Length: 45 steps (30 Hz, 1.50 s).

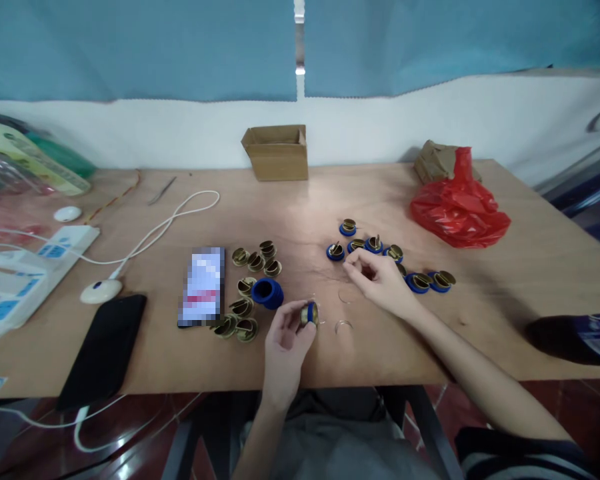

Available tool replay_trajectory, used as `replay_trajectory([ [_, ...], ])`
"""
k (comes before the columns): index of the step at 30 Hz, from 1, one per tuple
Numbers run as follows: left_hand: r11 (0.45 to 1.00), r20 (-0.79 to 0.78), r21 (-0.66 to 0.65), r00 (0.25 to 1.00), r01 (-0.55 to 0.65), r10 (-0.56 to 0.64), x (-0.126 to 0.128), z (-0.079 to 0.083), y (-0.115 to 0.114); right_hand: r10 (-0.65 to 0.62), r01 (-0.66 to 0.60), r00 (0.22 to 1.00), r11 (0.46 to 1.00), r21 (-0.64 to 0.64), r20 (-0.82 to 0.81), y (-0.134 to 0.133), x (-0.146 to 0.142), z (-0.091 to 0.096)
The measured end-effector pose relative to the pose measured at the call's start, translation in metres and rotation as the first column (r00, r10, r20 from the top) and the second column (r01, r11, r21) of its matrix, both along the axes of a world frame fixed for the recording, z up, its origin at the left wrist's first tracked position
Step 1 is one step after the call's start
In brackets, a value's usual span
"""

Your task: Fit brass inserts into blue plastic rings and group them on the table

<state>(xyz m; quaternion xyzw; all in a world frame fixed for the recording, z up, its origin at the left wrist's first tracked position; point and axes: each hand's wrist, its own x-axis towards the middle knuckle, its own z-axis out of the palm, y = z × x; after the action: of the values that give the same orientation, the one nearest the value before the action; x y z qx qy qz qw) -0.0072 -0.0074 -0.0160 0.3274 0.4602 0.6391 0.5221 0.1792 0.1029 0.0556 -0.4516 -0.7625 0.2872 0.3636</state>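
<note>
Brass-and-blue part (309,313): I'm pinching it in my left hand (285,343), just right of the blue ring stack (267,293), tilted for fitting.
Right hand (380,280): fingers curling, reaching beside the finished pieces (375,245).

A cardboard box (276,152) stands open at twelve o'clock on the wooden table (520,280), against the white wall under blue curtains (140,47). At two o'clock lies a red plastic bag (457,207), with a brown packet (437,162) behind it. At nine o'clock a white power strip (27,270) sits with a white cable (165,223) looping across. A black phone (104,347) lies at eight o'clock, beside a second phone (203,287) with its screen lit.
</note>
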Motion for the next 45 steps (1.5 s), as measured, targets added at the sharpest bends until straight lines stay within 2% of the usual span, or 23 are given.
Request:
replay_trajectory([
  [7,1.000,0.022,-0.010,0.999,0.024,-0.024,-0.001,0.000,0.000,0.155,-0.148,0.980,0.987,-0.067,0.121,-0.006,-0.010,-0.025],
  [13,0.999,-0.025,-0.030,1.000,0.014,-0.015,-0.001,-0.003,-0.001,0.249,-0.242,0.956,0.968,-0.061,0.156,-0.011,-0.012,-0.026],
  [18,0.997,-0.020,-0.079,1.000,-0.004,0.002,0.000,0.000,-0.001,0.212,-0.207,0.963,0.977,-0.049,0.164,-0.011,-0.011,-0.022],
  [24,0.995,-0.049,-0.099,0.999,-0.028,0.023,-0.001,0.002,-0.001,0.248,-0.242,0.956,0.968,-0.061,0.156,-0.014,-0.017,-0.026],
  [32,0.999,0.089,-0.041,0.996,0.008,-0.004,0.000,0.005,-0.002,0.284,-0.284,0.953,0.959,-0.010,0.107,-0.021,-0.023,-0.031],
  [40,0.999,0.119,-0.032,0.993,-0.016,0.020,0.001,0.013,0.000,0.158,-0.163,0.985,0.983,0.085,0.070,-0.020,-0.022,-0.030],
  [45,0.999,0.065,-0.040,0.997,-0.035,0.037,0.001,0.010,0.000,0.151,-0.157,0.986,0.983,0.090,0.068,-0.019,-0.021,-0.028],
])
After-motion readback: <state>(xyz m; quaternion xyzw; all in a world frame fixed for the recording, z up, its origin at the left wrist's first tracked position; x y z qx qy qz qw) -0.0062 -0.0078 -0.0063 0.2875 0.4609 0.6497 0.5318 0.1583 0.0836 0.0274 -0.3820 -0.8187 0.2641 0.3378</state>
